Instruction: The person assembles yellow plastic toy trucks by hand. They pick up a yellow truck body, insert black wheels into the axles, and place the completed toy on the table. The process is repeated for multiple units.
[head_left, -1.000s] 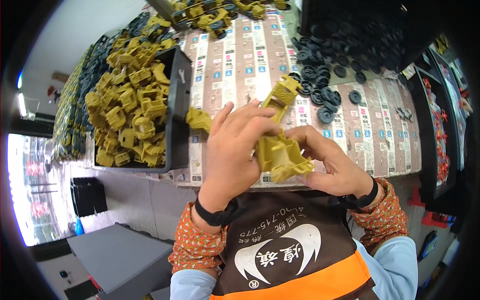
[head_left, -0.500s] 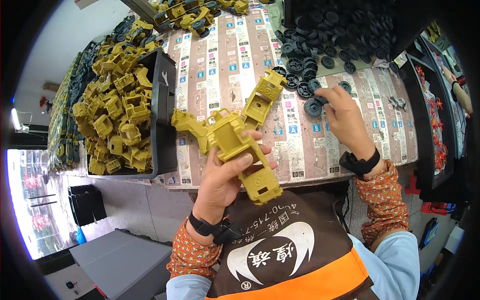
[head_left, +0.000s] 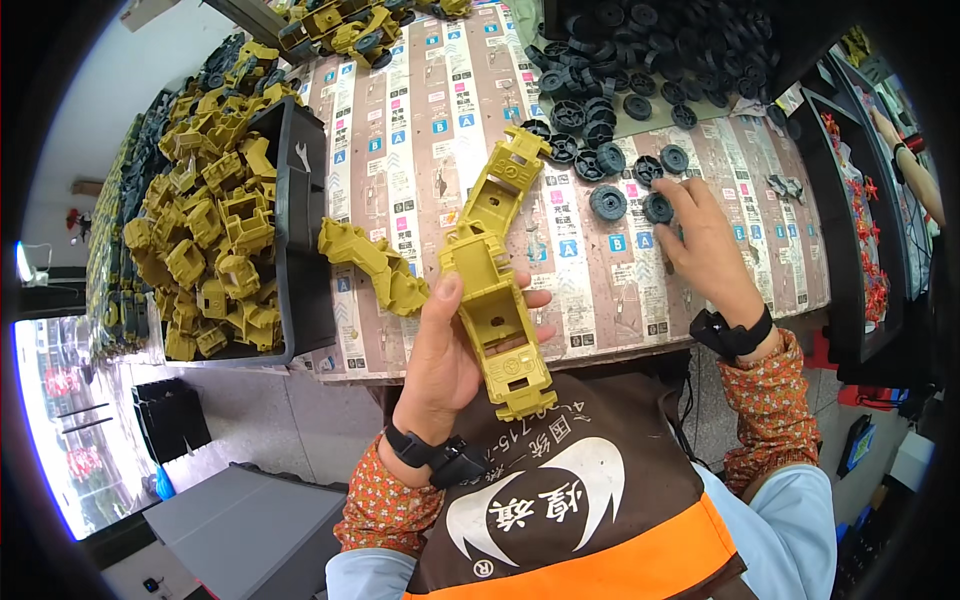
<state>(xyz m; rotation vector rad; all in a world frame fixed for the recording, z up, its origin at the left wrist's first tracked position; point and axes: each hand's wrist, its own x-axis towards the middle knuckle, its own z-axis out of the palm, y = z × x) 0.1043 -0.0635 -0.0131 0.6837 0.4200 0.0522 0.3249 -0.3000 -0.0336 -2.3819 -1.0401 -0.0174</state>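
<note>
My left hand (head_left: 440, 360) is closed round a yellow plastic toy vehicle body (head_left: 505, 345), held near the table's front edge. The thumb lies along its left side and the fingertips show at its right. Just beyond it, a second yellow vehicle body (head_left: 505, 180) lies on the table, its near end overlapped by the held one. To the left lies another yellow body part (head_left: 375, 262). My right hand (head_left: 705, 245) pinches a small dark toy wheel (head_left: 657, 208) between thumb and fingers, at table level. Several loose wheels (head_left: 608, 202) sit beside and behind it.
A black bin (head_left: 312, 240) heaped with yellow parts (head_left: 215, 220) stands at the left. Dark wheels (head_left: 690, 50) are piled at the back right. A black tray (head_left: 845, 270) of red pieces is at the far right, near another person's arm (head_left: 915, 180).
The held vehicle body has turned more upright and shifted slightly, separating from the yellow part at left. My right hand has moved a little right and down, and the wheels there lie more spread out.
</note>
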